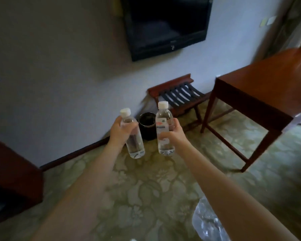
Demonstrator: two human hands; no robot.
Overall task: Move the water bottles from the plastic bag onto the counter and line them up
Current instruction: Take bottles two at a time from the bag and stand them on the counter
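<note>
Head view: left hand (119, 130) and right hand (172, 132) each clasped around one upright, water-filled bottle, left bottle (134, 141), right bottle (164, 129).

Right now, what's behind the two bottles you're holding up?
Behind the left bottle and right bottle sits a dark round bin on the floor by the wall. The bottles and the left hand and right hand cover its sides; its inside looks too dark to tell.

2 bottles are held side by side above the carpet (146, 188): left bottle (133, 136) in the left hand (120, 131), right bottle (164, 129) in the right hand (174, 134). Behind them, a bin (147, 126) stands against the wall; a table (261, 94) stands right, a plastic bag (208, 221) lies lower right.
</note>
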